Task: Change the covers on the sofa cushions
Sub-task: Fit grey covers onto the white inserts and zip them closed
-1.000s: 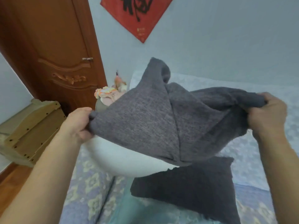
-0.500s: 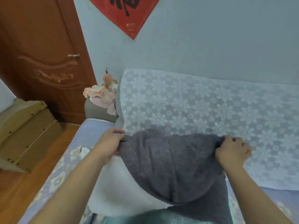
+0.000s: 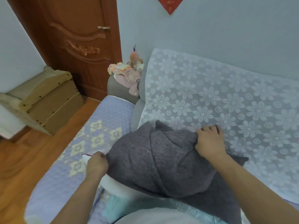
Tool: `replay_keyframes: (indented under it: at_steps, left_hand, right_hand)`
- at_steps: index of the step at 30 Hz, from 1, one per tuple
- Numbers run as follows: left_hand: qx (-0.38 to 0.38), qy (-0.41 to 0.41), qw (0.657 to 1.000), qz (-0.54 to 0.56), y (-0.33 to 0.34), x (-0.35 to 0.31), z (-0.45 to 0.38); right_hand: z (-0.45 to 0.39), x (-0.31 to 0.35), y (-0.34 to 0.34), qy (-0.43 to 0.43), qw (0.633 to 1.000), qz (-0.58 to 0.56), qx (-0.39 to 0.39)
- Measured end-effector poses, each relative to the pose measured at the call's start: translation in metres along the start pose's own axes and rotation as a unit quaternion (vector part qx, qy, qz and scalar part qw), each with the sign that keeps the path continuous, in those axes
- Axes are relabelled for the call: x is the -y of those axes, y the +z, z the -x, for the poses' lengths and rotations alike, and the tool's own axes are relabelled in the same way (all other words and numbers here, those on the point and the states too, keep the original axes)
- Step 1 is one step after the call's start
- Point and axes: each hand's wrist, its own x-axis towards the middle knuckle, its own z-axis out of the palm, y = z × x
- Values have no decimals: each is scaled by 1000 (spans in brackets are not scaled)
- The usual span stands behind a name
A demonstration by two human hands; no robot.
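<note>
At lower centre of the frame a grey cover (image 3: 155, 160) is pulled most of the way over a white cushion (image 3: 113, 185), whose bare edge shows at the cover's lower left. The left hand (image 3: 97, 164) pinches the cover's left edge with curled fingers. The right hand (image 3: 210, 141) grips a bunched fold at the cover's upper right, fingers curled into the fabric. A second grey cushion (image 3: 239, 160) lies partly hidden under the right forearm, its corner poking out to the right.

The sofa (image 3: 111, 110) carries a lilac quilted seat pad, and a white lace throw (image 3: 226, 102) with daisy shapes drapes its back at right. A heap of pastel cloth (image 3: 126, 73) sits on the armrest at centre. A brown door (image 3: 77, 38) fills the upper left, a wooden crate (image 3: 48, 97) beside it. At top, the tip of a red hanging (image 3: 169, 4) shows small gold writing, too blurred to read.
</note>
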Motion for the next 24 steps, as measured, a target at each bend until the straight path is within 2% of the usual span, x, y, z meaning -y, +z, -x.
replay_keyframes:
  at_steps: [2,4,6,8,10,11,13,14,15,16,17,18,19,20,23,24]
  left_hand:
    - [-38,15,997,-66,8,9,0]
    - [-77,-8,995,-64,5,2,1]
    - [-93,-7,995,40,-3,-21,7]
    - [-106,45,983,144,-9,-52,20]
    - [-86,106,963,232,-12,-87,38]
    - [-42,127,953,271,-9,-103,49]
    - [50,158,946,277,3,-131,75]
    - [79,171,950,251,12,-143,90]
    - [90,188,951,227,20,-151,103]
    - [96,208,952,204,27,-160,112]
    - [96,227,951,186,30,-168,122]
    - [94,247,949,171,28,-174,132]
    - [94,271,945,156,27,-181,143]
    - [95,296,941,131,25,-185,152]
    - [129,373,919,3,15,-188,183]
    - [155,383,910,-25,12,-186,188]
  right_hand:
    - [10,12,-1,-27,995,-60,-76]
    - [20,10,-12,-2,981,-126,-147]
    - [25,-9,-34,57,956,-186,-219]
    - [25,-40,-52,128,938,-203,-252]
    - [17,-75,-58,231,934,-161,-222]
    - [13,-92,-57,276,934,-141,-175]
    - [11,-111,-53,332,928,-136,-97]
    - [14,-113,-53,334,924,-148,-114]
    - [20,-106,-55,312,918,-175,-171]
    - [32,-89,-60,263,909,-217,-241]
    - [49,-63,-64,190,903,-274,-271]
    - [67,-32,-68,102,902,-337,-249]
    - [83,-4,-70,25,907,-373,-195]
    - [93,18,-70,-22,912,-383,-145]
    - [102,27,-63,-61,924,-361,-114]
    - [104,23,-68,-99,924,-355,-101]
